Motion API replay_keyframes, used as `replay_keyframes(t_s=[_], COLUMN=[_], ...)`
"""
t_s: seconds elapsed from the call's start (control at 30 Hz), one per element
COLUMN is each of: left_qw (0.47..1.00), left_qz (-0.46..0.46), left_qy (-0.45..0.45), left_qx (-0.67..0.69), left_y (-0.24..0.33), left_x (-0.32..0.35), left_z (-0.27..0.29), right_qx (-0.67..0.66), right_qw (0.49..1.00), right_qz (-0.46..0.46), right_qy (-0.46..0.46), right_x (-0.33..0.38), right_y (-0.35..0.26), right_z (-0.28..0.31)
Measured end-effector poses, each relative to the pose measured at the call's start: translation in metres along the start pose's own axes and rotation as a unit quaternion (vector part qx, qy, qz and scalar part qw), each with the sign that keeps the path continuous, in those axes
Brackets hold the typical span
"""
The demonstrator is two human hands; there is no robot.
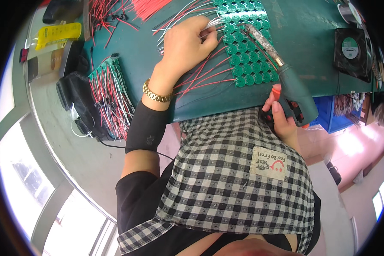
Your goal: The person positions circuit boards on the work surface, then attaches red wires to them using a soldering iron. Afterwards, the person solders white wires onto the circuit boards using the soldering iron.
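Observation:
My left hand (185,42) is closed in a pinch on white wires (212,24) at the left edge of a green circuit board panel (248,55) made of small round boards. Red wires (209,73) run leftward from the panel's lower rows. My right hand (281,109) grips the dark green and orange handle of a soldering iron (296,87). The iron's tip points up and left over the upper part of the panel, close to the wire ends. Whether the tip touches the board, I cannot tell.
Loose red wires (151,6) lie at the far edge of the green work mat (192,106). On the left, a wired board panel (109,94) hangs beside a black mesh bag (79,96) and a yellow packet (59,35). A black fan (352,54) and blue bin (335,115) stand right.

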State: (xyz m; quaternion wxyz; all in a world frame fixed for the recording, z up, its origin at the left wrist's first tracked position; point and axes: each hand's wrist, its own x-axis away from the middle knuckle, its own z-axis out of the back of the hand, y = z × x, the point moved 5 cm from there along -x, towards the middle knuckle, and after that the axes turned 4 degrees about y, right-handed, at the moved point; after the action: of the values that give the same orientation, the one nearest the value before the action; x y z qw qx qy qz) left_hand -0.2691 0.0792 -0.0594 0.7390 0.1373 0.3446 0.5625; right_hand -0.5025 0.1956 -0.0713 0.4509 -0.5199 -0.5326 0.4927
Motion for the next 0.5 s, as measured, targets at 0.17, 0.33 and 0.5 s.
replay_keyframes(t_s=[0.17, 0.33, 0.5], left_qw=[0.994, 0.990, 0.994], left_qz=[0.063, 0.124, 0.043], left_qy=[0.036, 0.032, 0.002], left_qx=[-0.081, 0.062, 0.105], left_y=[-0.003, -0.005, 0.007], left_x=[-0.001, 0.000, 0.009], left_z=[0.025, 0.043, 0.018], right_qx=[-0.024, -0.051, -0.074], right_qw=[1.000, 0.998, 0.995], right_qz=[0.009, 0.008, -0.053], right_qy=[-0.016, -0.029, -0.042], right_x=[0.006, 0.002, 0.005], right_y=[0.005, -0.003, 0.011], right_z=[0.003, 0.001, -0.003])
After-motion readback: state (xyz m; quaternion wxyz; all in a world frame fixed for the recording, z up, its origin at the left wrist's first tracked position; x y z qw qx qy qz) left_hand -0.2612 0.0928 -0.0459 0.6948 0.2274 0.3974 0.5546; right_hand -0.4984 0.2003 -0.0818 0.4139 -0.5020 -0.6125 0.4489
